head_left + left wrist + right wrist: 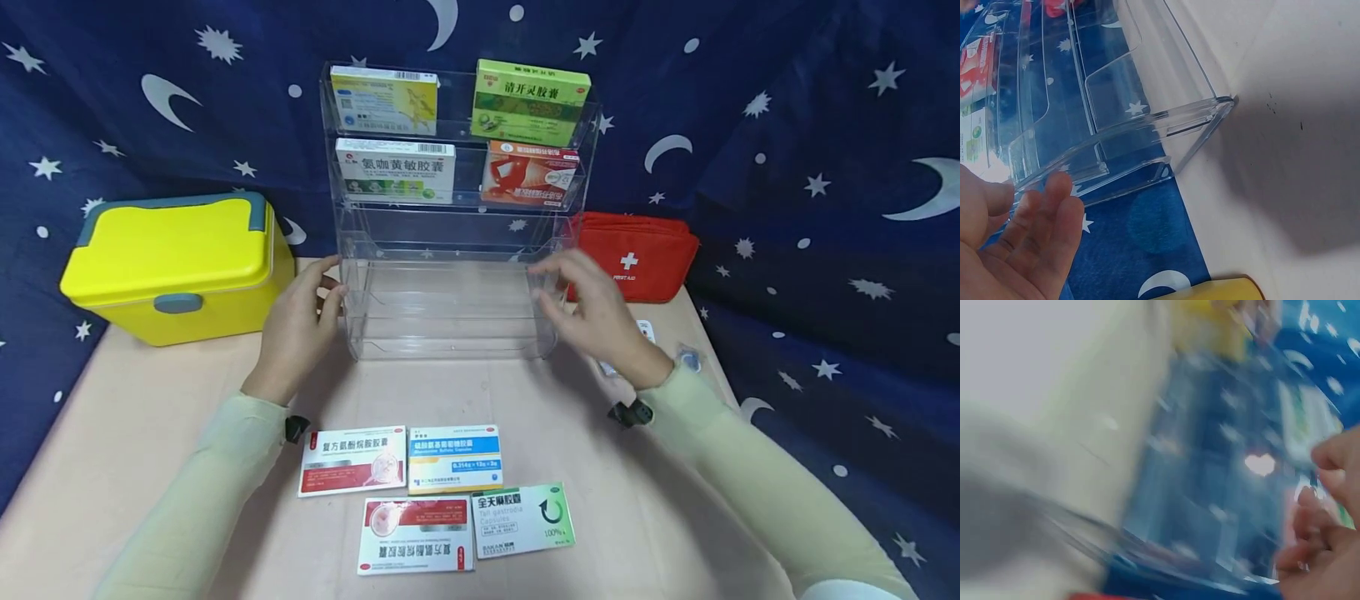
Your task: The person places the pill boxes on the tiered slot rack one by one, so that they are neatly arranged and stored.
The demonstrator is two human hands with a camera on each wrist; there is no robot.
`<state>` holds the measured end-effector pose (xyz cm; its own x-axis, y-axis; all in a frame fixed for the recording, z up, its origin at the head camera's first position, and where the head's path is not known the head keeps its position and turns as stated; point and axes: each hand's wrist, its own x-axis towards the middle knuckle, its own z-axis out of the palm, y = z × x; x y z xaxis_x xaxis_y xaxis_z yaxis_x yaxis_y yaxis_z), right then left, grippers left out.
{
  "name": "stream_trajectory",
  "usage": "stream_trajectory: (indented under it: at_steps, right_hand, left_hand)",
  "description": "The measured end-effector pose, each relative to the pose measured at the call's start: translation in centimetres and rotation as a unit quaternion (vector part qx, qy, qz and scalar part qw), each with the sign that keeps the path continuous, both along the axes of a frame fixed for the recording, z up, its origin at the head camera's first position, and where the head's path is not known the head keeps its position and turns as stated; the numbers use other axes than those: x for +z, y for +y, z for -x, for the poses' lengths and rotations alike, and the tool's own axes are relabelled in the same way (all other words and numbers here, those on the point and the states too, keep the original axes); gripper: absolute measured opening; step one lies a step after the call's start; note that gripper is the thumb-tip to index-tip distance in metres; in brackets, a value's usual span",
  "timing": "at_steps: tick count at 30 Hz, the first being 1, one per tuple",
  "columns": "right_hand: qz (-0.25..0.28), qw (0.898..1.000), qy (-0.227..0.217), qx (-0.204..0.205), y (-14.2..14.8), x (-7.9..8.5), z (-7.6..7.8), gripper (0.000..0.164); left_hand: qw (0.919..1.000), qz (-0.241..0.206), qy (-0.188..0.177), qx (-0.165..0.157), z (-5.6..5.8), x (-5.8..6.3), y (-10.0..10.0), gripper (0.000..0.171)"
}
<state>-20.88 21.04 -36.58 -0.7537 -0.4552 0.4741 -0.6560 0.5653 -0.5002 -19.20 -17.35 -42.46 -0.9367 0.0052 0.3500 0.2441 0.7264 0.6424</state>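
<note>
A clear plastic tiered rack point(450, 287) stands on the table, with medicine boxes in its two upper tiers. At its left side is my left hand point(300, 325), the fingers loosely bent close to the side wall; whether they touch it I cannot tell. In the left wrist view the thumb and fingers of this hand point(1029, 244) are apart beside the rack's edge. My right hand point(596, 312) is by the right side, thumb and fingers spread with nothing between them. The right wrist view is blurred. Upper boxes include a green box point(531, 104) and an orange-red box point(529, 173).
In front of the rack lie two red-and-white boxes, one point(352, 460) behind the other point(417, 535), a blue-and-white box point(455, 458) and a green-and-white box point(522, 520). A yellow case point(172, 258) stands left, a red first aid pouch point(637, 258) right.
</note>
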Motion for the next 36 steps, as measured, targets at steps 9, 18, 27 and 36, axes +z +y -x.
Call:
stream_trajectory:
  at_steps: [9,18,27,36]
  right_hand:
    - [-0.167,0.947,-0.267,0.064,-0.9,-8.1,-8.1,0.059]
    - [-0.175,0.940,-0.288,0.048,-1.6,-10.5,-10.9,0.061]
    - [-0.165,0.941,-0.293,0.029,-2.1,-11.1,-11.4,0.050]
    - [-0.152,0.957,-0.245,0.013,-1.9,-11.4,-10.6,0.034]
  left_hand:
    - [0.9997,0.003,0.025,0.001,0.0,0.0,-0.1,0.045]
    - [0.9997,0.005,0.024,0.003,0.0,-0.1,0.0,0.045]
    - [0.9996,0.000,0.029,-0.002,0.0,-0.2,0.1,0.044]
    - [0.9997,0.003,0.025,0.000,0.1,-0.2,0.1,0.045]
